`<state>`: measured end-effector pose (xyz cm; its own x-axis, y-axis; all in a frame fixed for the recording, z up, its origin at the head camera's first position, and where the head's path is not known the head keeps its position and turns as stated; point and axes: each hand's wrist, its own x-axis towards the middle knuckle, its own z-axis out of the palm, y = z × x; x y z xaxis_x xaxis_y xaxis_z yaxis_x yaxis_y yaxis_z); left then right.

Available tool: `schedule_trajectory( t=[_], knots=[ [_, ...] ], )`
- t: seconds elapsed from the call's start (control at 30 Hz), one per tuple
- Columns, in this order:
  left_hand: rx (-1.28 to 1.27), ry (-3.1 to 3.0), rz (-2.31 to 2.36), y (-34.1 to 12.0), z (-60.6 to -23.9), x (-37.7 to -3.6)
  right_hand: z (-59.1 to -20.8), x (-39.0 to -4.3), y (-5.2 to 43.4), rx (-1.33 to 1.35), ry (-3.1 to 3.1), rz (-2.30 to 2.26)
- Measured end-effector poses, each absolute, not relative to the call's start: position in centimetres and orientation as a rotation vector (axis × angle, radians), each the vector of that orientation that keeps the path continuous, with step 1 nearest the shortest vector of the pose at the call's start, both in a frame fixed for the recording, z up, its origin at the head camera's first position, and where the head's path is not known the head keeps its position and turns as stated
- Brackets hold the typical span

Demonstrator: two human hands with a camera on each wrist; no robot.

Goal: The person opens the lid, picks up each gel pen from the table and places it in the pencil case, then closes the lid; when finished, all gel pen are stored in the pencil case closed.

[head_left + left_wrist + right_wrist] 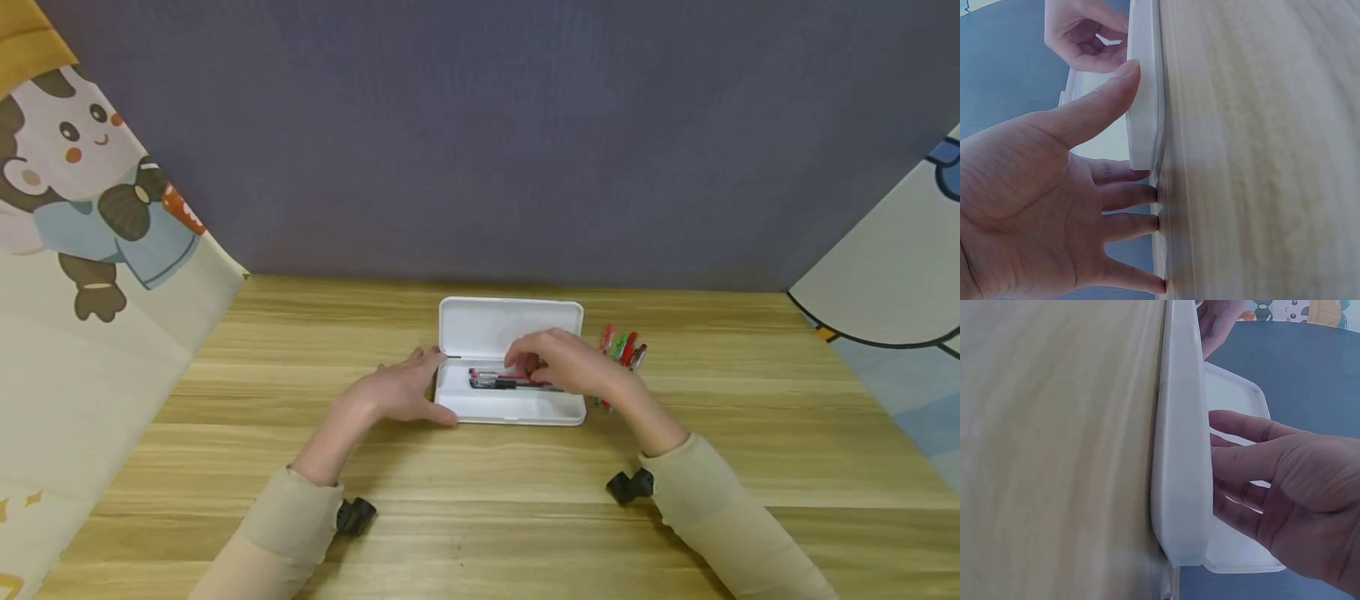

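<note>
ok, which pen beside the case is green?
The green pen, second from left in the bunch right of the white case; the others look red or reddish-brown at their visible ends.

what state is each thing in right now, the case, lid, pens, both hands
white case, open, resting on the table
lid, swung back, away from the person
pens in the case, lying lengthwise, partly hidden
loose pens, bunched on the table right of the case, partly hidden
left hand, fingers spread, thumb against the case's front wall
right hand, fingers bent over the case, grip on any pen unclear
</note>
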<state>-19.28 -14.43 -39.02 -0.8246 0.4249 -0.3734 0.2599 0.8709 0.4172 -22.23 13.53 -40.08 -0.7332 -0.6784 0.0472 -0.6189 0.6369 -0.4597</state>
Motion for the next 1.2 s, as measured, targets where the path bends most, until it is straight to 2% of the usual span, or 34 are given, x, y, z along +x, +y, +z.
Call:
schedule_trajectory(
  t=[0.23, 0.47, 0.7, 1.2],
  knots=[
    [0.494, 2.572, 0.498, -14.5, -38.9, -19.3, -39.0, -21.5, 15.7, -1.06, 2.719, -0.807],
    [0.508, 2.57, 0.507, -14.3, -39.0, -19.4, -38.8, -20.4, 21.2, -1.006, 2.772, -0.994],
    [0.501, 2.567, 0.506, -14.4, -38.9, -19.4, -39.4, -19.9, 25.9, -0.909, 2.818, -0.969],
    [0.51, 2.567, 0.49, -14.5, -39.1, -19.4, -40.3, -20.4, 27.8, -0.74, 2.779, -0.792]
  ],
)
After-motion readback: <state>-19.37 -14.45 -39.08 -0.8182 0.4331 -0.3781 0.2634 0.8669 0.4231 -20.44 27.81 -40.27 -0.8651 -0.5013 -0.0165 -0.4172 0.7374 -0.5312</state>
